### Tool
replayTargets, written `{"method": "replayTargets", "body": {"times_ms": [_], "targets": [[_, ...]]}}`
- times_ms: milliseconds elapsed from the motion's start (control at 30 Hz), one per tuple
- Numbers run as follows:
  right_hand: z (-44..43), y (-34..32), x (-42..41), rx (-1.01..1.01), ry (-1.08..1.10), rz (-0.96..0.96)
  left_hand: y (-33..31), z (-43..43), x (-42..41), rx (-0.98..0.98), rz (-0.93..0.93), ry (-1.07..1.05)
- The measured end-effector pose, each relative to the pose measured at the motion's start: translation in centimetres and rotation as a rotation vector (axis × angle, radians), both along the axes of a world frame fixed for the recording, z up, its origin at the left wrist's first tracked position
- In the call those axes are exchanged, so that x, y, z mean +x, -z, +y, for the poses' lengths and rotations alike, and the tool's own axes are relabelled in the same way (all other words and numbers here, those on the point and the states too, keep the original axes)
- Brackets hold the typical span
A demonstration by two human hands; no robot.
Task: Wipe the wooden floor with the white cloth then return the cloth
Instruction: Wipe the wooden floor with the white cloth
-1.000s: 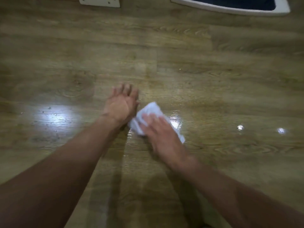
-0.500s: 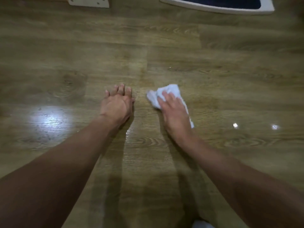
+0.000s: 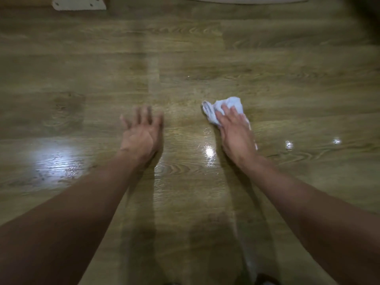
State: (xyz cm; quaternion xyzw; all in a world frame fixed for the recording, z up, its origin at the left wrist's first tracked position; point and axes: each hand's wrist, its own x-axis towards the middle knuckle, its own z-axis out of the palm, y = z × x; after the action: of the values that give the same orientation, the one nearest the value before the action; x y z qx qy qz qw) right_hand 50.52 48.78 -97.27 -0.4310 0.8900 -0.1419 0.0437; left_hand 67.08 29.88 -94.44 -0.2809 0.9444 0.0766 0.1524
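Wooden floor (image 3: 267, 58) fills almost the whole view, brown planks with a shine on them. A big soft patch of light (image 3: 53, 159) sits on the boards to the left of the left hand (image 3: 141, 134).

That left hand is down on the floor with its fingers spread out and holding nothing. It is a bit blurry, so I cannot see each finger well. It has hardly moved, so it looks like it is propping the person up.

The right hand (image 3: 236, 134) has changed the most. A second ago it was right up against the left hand, and now it is well off to the right of it. It lies flat on top of the white cloth (image 3: 232, 103), fingers straight, pushing the cloth down on the boards. It is not squeezing the cloth.

The cloth went along with it. It was touching the left hand before. Now it is bunched under the right hand's fingers, with bare floor between it and the left hand.

That bare strip shines with a small bright spot (image 3: 209, 151), so I think it is damp from the wipe.

So the wiping is still going on, one stroke out to the right. Putting the cloth back has not started yet.
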Motion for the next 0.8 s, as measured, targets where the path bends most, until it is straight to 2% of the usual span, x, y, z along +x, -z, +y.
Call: {"method": "replayTargets", "body": {"times_ms": [67, 100, 200, 233, 267, 367, 467, 533, 633, 700, 800], "targets": [[1.3, 1.1, 4.0, -0.037, -0.15, 0.015, 0.5, 1.3, -0.4, -0.04, 0.057, 0.258], [2.5, 1.3, 6.2, -0.04, -0.267, 0.015, 0.5, 1.9, -0.9, -0.054, 0.062, 0.31], [6.4, 0.1, 7.7, 0.003, -0.606, 0.009, 0.0, 2.8, -2.7, -0.077, 0.028, 0.244], [6.8, -0.2, 5.9, 0.024, -0.627, 0.03, -0.3, 3.3, -3.3, -0.09, 0.009, 0.207], [6.8, -0.4, 3.8, 0.048, -0.569, 0.037, -0.6, 3.8, -3.9, -0.101, -0.006, 0.178], [4.9, -0.1, -2.7, 0.033, -0.199, 0.029, -0.9, 5.4, -5.1, -0.063, -0.037, 0.091], [2.7, -0.1, -2.6, 0.003, 0.019, 0.001, -0.9, 6.2, -5.5, -0.043, -0.072, 0.041], [3.2, 0.3, 0.2, -0.005, -0.034, 0.014, -1.0, 6.1, -5.4, -0.043, -0.074, 0.04], [6.4, 0.5, 4.4, -0.019, -0.327, 0.024, -1.3, 5.7, -5.1, -0.034, -0.06, 0.071], [8.7, 0.4, 4.1, 0.018, -0.435, -0.026, -1.4, 5.5, -4.9, -0.016, -0.08, 0.083], [10.1, -0.4, -0.8, 0.025, -0.278, -0.095, -1.6, 5.9, -4.6, 0.017, -0.149, 0.074]]}}
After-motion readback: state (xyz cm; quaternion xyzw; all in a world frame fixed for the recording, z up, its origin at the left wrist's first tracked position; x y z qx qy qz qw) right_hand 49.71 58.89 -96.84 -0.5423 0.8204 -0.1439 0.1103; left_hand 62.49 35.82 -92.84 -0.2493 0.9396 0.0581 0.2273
